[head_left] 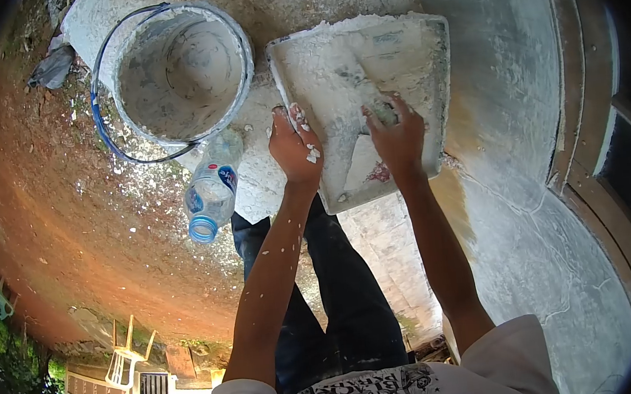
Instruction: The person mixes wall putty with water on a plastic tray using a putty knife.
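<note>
A square tray (440, 109) coated in pale, wet-looking plaster lies in front of me. My left hand (296, 146) is closed on its left rim, with white lumps stuck to the fingers. Over the right part of the tray, my right hand (399, 137) is wrapped round the plaster-covered handle of a trowel (381, 109). The trowel's blade is coated and hard to tell from the plaster. A small reddish patch shows in the tray near my right wrist.
A plaster-smeared bucket (200, 64) with a blue handle stands at upper left. Below it lies a clear plastic bottle (212, 188) with a blue neck. Reddish soil (107, 240) spreads left, a grey wall (519, 101) curves at right, and a chair (127, 356) stands lower left.
</note>
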A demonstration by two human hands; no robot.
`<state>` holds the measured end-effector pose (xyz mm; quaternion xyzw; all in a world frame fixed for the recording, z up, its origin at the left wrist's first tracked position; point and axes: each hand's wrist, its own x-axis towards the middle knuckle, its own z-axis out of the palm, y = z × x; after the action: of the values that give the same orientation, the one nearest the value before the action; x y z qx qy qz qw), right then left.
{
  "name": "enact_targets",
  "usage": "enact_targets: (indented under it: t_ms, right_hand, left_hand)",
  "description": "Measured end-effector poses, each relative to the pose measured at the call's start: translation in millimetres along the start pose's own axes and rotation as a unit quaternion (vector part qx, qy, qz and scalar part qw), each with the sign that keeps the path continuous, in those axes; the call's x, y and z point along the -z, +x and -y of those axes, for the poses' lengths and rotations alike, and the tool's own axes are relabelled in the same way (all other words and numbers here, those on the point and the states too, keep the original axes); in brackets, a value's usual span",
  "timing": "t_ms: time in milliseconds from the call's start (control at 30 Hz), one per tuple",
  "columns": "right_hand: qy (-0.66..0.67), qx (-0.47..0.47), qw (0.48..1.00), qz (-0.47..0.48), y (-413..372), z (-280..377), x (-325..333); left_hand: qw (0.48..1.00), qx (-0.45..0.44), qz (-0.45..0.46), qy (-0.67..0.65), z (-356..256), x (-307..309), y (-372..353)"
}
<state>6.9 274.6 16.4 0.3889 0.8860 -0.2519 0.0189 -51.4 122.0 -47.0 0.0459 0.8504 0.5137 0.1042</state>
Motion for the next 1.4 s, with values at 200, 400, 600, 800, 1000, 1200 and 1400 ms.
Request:
enact_targets:
  t_ms: [200,400,600,800,1000,1200,1400]
  right_hand:
    - [0.027,0.010,0.998,0.050,-1,19,28]
    - [0.123,-0.096,0.988,-0.002,14,25,13]
    - [0.087,-0.029,0.995,0.026,-14,63,-1]
    - [-0.033,-0.027,0.999,0.013,-7,18,37]
    - [-0.055,0.017,0.995,0.078,-41,18,7]
    - [-0.025,0.048,0.997,0.055,-13,14,6]
    - [0.080,-0.038,0.996,-0.021,-14,-3,37]
  left_hand:
    - [0.999,-0.037,-0.011,0.016,0,6,3]
    - [1.000,0.001,-0.006,0.000,3,0,-1]
    - [1.000,-0.002,0.014,-0.001,7,3,-1]
    - [1.000,0.004,0.002,-0.011,1,3,-1]
    - [1.000,-0.010,0.005,-0.007,5,4,0]
    - [1.000,-0.003,0.007,-0.006,3,4,0]
    - [1.000,-0.004,0.003,0.007,1,6,3]
